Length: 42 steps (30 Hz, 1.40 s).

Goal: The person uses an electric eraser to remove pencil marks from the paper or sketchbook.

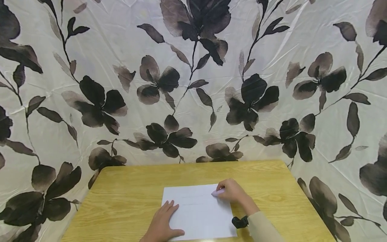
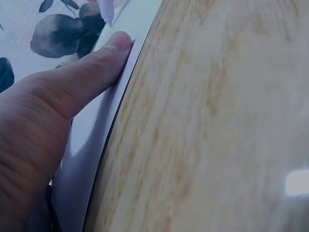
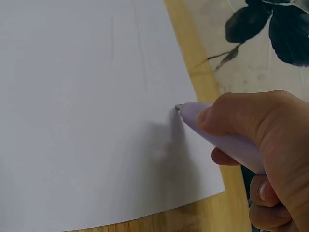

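A white sheet of paper (image 1: 202, 218) lies on the wooden table, with a few faint straight lines (image 3: 140, 46) across its upper part. My right hand (image 1: 232, 191) grips a thick lavender pen (image 3: 227, 142) between thumb and fingers, near the sheet's upper right corner. In the right wrist view the pen's small metal tip is at the paper; whether it touches cannot be told. My left hand (image 1: 162, 222) rests with spread fingers on the sheet's left side. Its thumb (image 2: 104, 60) lies along the near edge of the paper in the left wrist view.
The yellow wood-grain table (image 1: 127, 198) extends around the sheet on both sides and behind it. A white curtain with dark flowers (image 1: 211, 101) hangs right behind the table. A black wrist device (image 1: 240, 222) sits at my right wrist, by a beige sleeve (image 1: 263, 228).
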Tool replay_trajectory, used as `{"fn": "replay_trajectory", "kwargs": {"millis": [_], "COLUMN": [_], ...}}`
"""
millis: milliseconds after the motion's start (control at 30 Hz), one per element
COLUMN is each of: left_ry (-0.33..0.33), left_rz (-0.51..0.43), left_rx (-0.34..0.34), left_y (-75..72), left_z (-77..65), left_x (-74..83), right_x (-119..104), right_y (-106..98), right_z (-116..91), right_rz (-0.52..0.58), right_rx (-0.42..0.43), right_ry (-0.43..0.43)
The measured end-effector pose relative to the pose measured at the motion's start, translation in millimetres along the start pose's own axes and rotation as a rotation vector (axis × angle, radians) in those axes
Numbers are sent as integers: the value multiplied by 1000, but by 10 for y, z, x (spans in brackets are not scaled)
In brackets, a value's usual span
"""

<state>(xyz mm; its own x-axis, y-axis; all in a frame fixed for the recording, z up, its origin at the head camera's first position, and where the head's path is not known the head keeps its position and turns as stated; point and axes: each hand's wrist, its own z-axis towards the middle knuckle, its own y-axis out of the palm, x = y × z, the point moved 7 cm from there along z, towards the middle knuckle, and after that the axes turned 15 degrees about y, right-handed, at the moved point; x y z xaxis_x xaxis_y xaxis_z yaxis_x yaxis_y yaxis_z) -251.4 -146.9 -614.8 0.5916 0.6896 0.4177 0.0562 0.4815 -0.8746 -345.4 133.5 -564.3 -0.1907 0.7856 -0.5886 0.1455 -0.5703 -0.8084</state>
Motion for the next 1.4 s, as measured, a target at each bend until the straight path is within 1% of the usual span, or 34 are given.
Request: {"fn": "replay_trajectory", "kwargs": {"millis": [100,233,333,500,567,633,800,900,1067,1233,1400], "left_ry": [19,21,23,28,34,32,26,33,44,43,36], "left_rz": [6,18,26,42,46,51,54,56,58,53,52], "left_rx": [18,14,10,19,28,22,2,14,32,23,9], "left_y": [-25,-8,3,-19,-32,-26,12,13,-1,-22,-10], "left_z": [-7,-7,-4,3,6,5,3,-4,-16,3,-8], "left_x": [1,-14,-23,-21,-12,-11,-24,-16,1,5,8], "right_x": [-45,-129,-164,-151,-148,-165,-226,-232,-239,-277,-232], "right_y": [14,82,91,19,4,7,90,132,141,138,140], "right_z": [18,63,84,75,78,82,95,92,86,89,75], "right_rz": [9,10,-3,-30,-36,-34,-30,-35,-30,-3,-14], "right_rx": [1,-7,-8,1,4,6,-8,-9,-6,-17,-22], "right_ry": [-39,-95,-92,-35,-30,-46,-79,-74,-67,-74,-47]}}
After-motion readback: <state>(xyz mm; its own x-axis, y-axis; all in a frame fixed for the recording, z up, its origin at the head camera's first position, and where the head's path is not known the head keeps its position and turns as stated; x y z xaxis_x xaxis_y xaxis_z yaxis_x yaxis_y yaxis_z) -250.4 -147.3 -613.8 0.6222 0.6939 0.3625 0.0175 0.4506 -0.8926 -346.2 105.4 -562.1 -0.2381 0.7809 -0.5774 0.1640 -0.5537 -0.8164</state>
